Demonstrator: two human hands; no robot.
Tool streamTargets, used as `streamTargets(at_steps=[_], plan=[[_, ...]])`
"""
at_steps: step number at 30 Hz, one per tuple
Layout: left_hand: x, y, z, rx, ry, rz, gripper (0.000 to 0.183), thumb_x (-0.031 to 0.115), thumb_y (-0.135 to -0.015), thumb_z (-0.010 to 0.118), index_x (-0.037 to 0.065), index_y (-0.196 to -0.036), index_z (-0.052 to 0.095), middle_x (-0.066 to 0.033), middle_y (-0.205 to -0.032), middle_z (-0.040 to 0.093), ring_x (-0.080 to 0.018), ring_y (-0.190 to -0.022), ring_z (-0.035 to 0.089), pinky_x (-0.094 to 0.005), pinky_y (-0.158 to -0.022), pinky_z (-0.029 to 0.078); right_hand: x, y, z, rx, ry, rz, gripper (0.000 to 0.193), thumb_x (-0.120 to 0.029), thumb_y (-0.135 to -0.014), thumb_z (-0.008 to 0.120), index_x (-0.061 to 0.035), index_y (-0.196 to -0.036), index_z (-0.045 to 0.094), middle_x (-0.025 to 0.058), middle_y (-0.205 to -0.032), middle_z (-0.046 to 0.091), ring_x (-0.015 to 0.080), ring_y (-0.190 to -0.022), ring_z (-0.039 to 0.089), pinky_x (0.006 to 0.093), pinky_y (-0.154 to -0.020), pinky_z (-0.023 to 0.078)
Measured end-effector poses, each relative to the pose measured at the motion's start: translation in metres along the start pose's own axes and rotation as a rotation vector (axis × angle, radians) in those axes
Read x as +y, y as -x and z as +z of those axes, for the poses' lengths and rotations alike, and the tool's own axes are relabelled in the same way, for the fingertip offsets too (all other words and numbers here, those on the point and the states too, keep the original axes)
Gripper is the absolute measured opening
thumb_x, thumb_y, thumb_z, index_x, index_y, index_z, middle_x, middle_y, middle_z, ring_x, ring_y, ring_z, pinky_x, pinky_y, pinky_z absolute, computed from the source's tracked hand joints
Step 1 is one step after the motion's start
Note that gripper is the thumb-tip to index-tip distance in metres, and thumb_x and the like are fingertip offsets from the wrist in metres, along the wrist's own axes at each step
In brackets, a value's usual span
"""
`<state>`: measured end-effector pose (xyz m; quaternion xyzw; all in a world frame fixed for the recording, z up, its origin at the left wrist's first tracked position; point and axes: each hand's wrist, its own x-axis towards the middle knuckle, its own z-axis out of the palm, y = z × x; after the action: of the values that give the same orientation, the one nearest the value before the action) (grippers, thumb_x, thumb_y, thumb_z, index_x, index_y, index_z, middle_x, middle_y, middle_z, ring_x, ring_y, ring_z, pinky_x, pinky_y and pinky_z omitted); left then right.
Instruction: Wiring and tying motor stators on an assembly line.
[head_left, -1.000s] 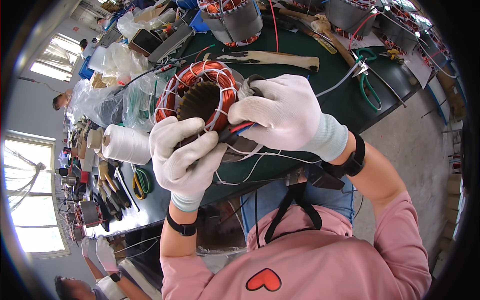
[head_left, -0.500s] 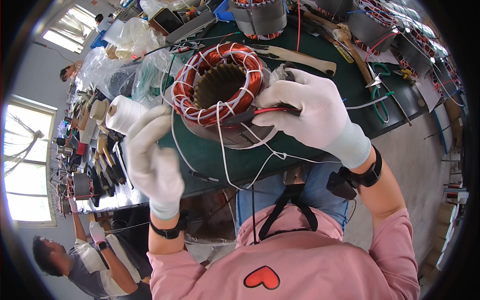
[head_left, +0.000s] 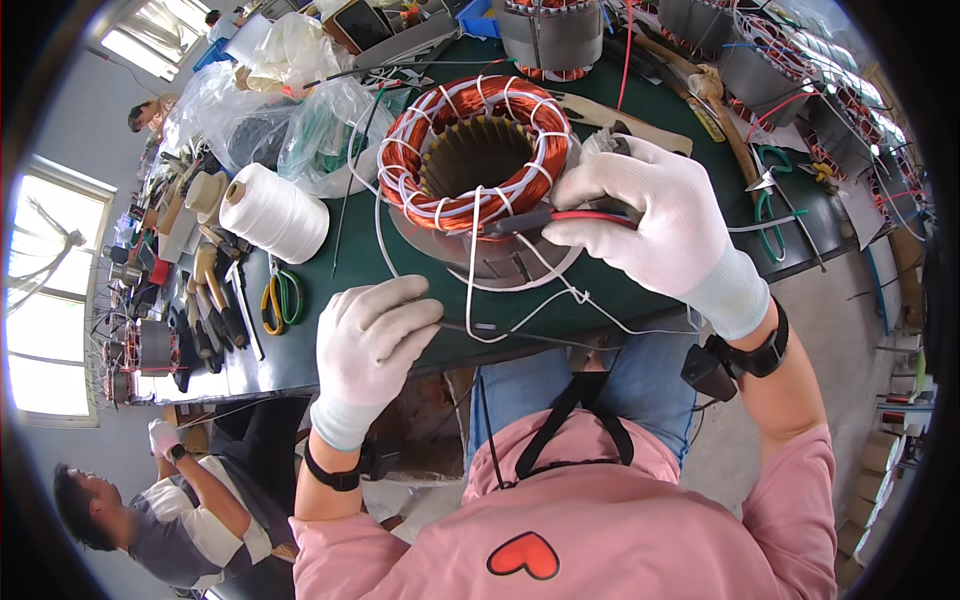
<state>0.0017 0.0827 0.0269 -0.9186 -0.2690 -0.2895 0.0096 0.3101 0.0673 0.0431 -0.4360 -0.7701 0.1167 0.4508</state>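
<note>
In front of me stands a motor stator [head_left: 500, 258], its ring of copper windings [head_left: 408, 150] bound with white cord [head_left: 472, 290]. At the right side of the ring, my right hand [head_left: 665, 215], in a white glove, pinches a red lead [head_left: 600, 214]. A black sleeve [head_left: 518, 224] covers that lead where it lies against the windings. My left hand [head_left: 375, 345], also gloved, is low at the left front of the stator. Its fingers close around a white lead [head_left: 386, 245] with a dark sleeved end [head_left: 484, 328]; the fingertip contact is partly hidden.
A white thread spool [head_left: 275, 215], scissors [head_left: 282, 298] and hand tools [head_left: 212, 290] lie left on the green table. Plastic bags [head_left: 290, 130] are piled behind. Other stators [head_left: 550, 35] stand at the back; green-handled scissors [head_left: 768, 200] lie right. Another person [head_left: 190, 510] sits at left.
My left hand has come down and inward from beside the spool to the white lead, whose dark end has shifted right. My right hand keeps its pinch on the red lead. The view has shifted slightly.
</note>
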Motion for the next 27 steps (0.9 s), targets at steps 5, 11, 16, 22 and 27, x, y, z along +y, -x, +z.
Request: streamTargets(at_steps=[5, 11, 16, 22, 27], plan=[[0.017, -0.024, 0.018, 0.149, 0.086, 0.030, 0.028, 0.004, -0.070, 0.082, 0.009, -0.096, 0.074, -0.0058, -0.100, 0.072, -0.0252, -0.083, 0.068, -0.0353, -0.072, 0.053, -0.006, -0.006, -0.005, -0.043, 0.030, 0.022, 0.017, -0.009, -0.080, 0.085, -0.0037, -0.088, 0.070, 0.0056, -0.074, 0.061, 0.0158, -0.060, 0.063, 0.0296, -0.057, 0.046], [0.024, -0.051, 0.030, 0.296, -0.005, 0.099, 0.031, 0.006, -0.068, 0.084, 0.011, -0.097, 0.074, -0.0015, -0.095, 0.071, -0.0211, -0.078, 0.066, -0.0331, -0.070, 0.049, -0.012, -0.014, -0.018, -0.176, 0.132, 0.085, 0.019, -0.026, -0.085, 0.080, -0.0103, -0.092, 0.071, 0.0088, -0.079, 0.065, 0.0248, -0.070, 0.065, 0.0361, -0.066, 0.050], [0.035, -0.042, 0.048, 0.417, 0.093, -0.149, 0.038, 0.001, -0.068, 0.088, 0.009, -0.102, 0.072, -0.0043, -0.094, 0.071, -0.0202, -0.081, 0.067, -0.0324, -0.072, 0.052, -0.015, -0.016, -0.022, -0.277, -0.014, 0.186, 0.017, -0.024, -0.087, 0.077, -0.0085, -0.091, 0.071, 0.0085, -0.079, 0.067, 0.0242, -0.072, 0.067, 0.0372, -0.066, 0.050], [0.044, -0.045, 0.062, 0.585, 0.201, -0.259, 0.048, -0.003, -0.067, 0.090, 0.004, -0.112, 0.072, -0.0074, -0.101, 0.071, -0.0194, -0.083, 0.066, -0.0292, -0.069, 0.055, -0.011, -0.015, -0.021, -0.268, 0.136, 0.078, 0.019, -0.027, -0.087, 0.077, -0.0093, -0.091, 0.071, 0.0079, -0.081, 0.065, 0.0265, -0.075, 0.067, 0.0375, -0.069, 0.051], [0.043, -0.045, 0.061, 0.562, 0.139, -0.232, 0.046, -0.003, -0.066, 0.090, 0.005, -0.109, 0.074, -0.0058, -0.097, 0.072, -0.0198, -0.081, 0.066, -0.0302, -0.070, 0.054, -0.008, -0.012, -0.013, -0.197, 0.186, 0.054, 0.023, -0.031, -0.085, 0.078, -0.0109, -0.092, 0.069, 0.0072, -0.082, 0.064, 0.0279, -0.078, 0.067, 0.0381, -0.069, 0.052]])
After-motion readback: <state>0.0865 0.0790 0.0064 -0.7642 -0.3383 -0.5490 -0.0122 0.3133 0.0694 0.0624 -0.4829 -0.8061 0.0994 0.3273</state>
